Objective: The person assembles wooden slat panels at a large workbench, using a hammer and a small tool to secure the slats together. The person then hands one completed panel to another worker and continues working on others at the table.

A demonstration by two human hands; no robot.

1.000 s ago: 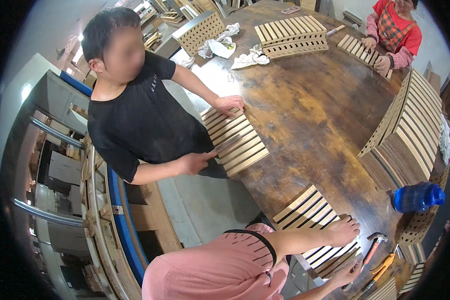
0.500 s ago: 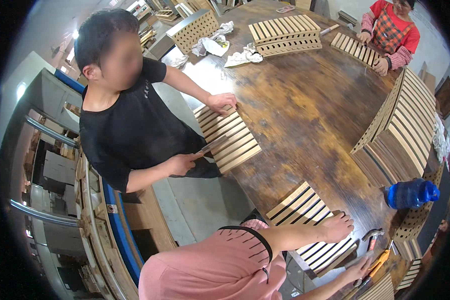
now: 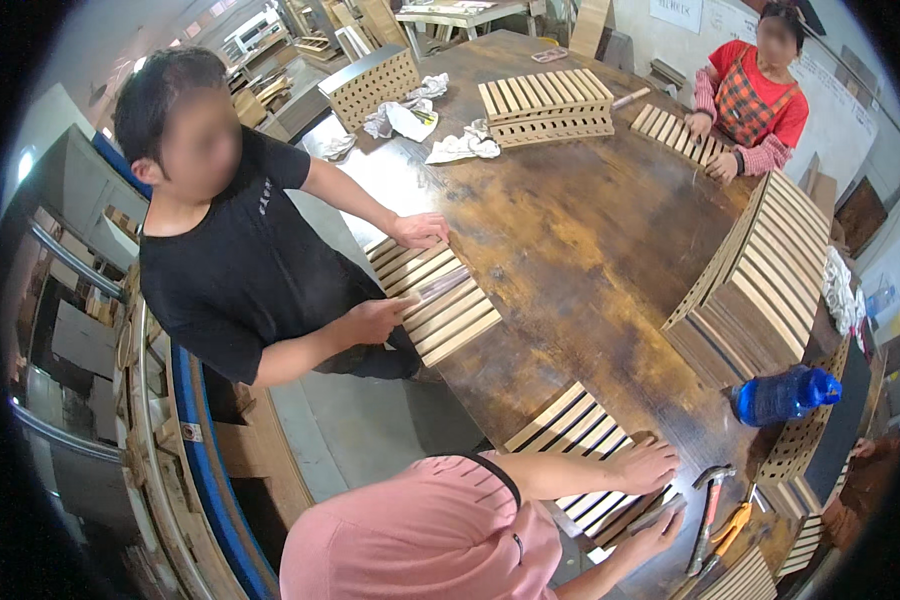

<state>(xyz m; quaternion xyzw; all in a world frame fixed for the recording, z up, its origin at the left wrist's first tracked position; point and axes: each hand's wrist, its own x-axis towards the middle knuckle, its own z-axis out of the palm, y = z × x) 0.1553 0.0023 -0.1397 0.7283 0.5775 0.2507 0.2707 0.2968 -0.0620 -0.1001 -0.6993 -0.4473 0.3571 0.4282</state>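
My left hand lies across the light-and-dark slatted wooden panel near the table's front edge, its fingers stretched over the slats. Just beside the panel's lower right edge, my right hand grips a flat grey strip-like tool; its exact kind cannot be made out. To the right of that hand are a claw hammer with a red-and-black handle and an orange-handled tool. Part of the panel is hidden under my left forearm.
A person in black works a flat tool over another slatted panel. At the far right, a person in red handles a smaller panel. A tall stack of panels, a blue bottle and crumpled white cloths occupy the brown table.
My right hand has come from beside the hammer to the panel's edge, bringing the flat tool along. The view has shifted. The co-worker in black has slid their tool over the slats.
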